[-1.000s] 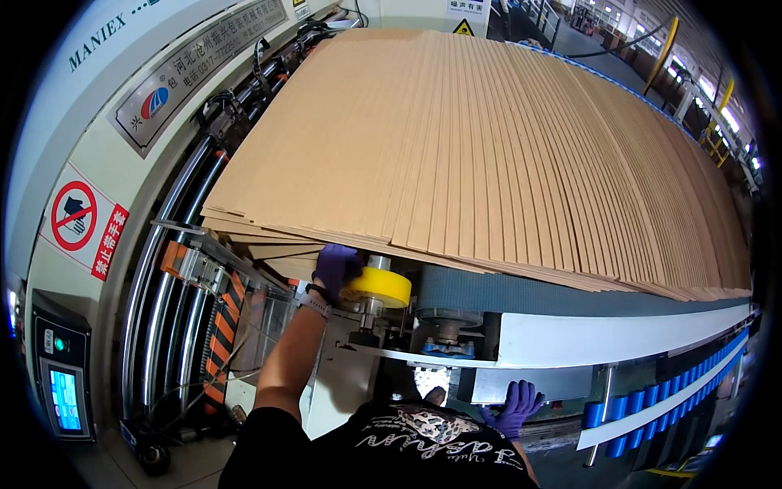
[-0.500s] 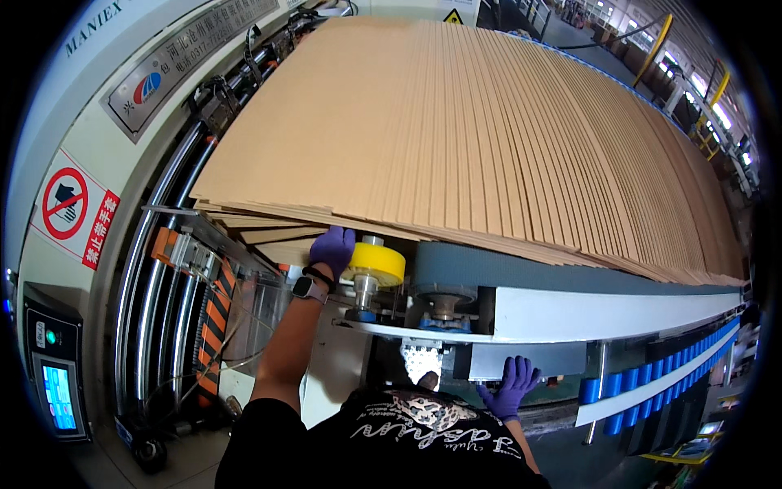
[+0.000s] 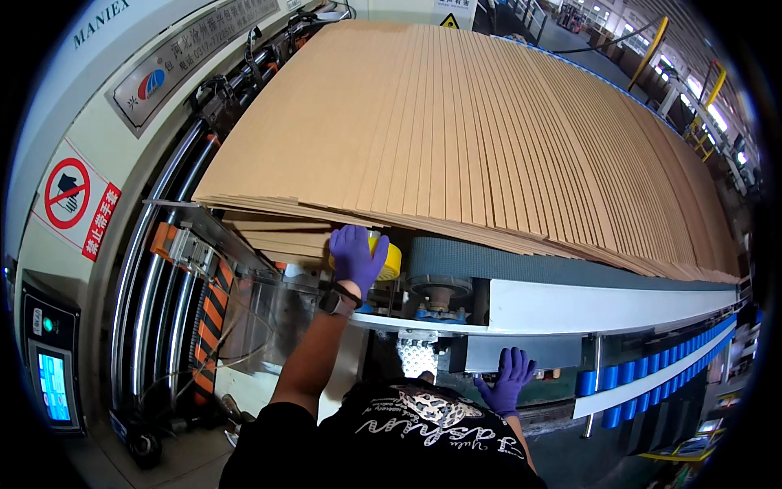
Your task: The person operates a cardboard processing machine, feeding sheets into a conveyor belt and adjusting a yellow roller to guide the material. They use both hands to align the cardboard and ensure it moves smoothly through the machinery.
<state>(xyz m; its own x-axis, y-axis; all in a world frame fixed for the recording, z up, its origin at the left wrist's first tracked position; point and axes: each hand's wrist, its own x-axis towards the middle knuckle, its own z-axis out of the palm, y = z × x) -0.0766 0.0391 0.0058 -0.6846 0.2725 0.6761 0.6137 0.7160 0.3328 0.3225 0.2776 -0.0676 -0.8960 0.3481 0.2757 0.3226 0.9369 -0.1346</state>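
Note:
Purple gloves cover both my hands. My left hand [image 3: 357,257] is at the near edge of a wide fan of overlapping brown cardboard sheets [image 3: 366,122]. Its back faces up, the thumb is spread from the fingers, and the fingertips are at the sheet edge. Beneath and beside it is a yellow wheel [image 3: 392,262], partly covered by the hand. More cardboard layers [image 3: 281,240] show under the top sheets, left of that hand. Lower right, my right hand [image 3: 507,381] is open with fingers spread, holding nothing, near a grey metal panel [image 3: 521,354].
A grey conveyor belt [image 3: 521,265] runs under the sheets, with a white side rail [image 3: 603,308] in front. Blue rollers [image 3: 627,381] line the right side. Metal rollers [image 3: 155,293], a black-and-orange striped guard [image 3: 210,326] and a lit control screen [image 3: 54,385] are at left.
My left hand has moved right, from beside the yellow wheel to partly over it, and its fingers have spread. The right hand stays nearly in place.

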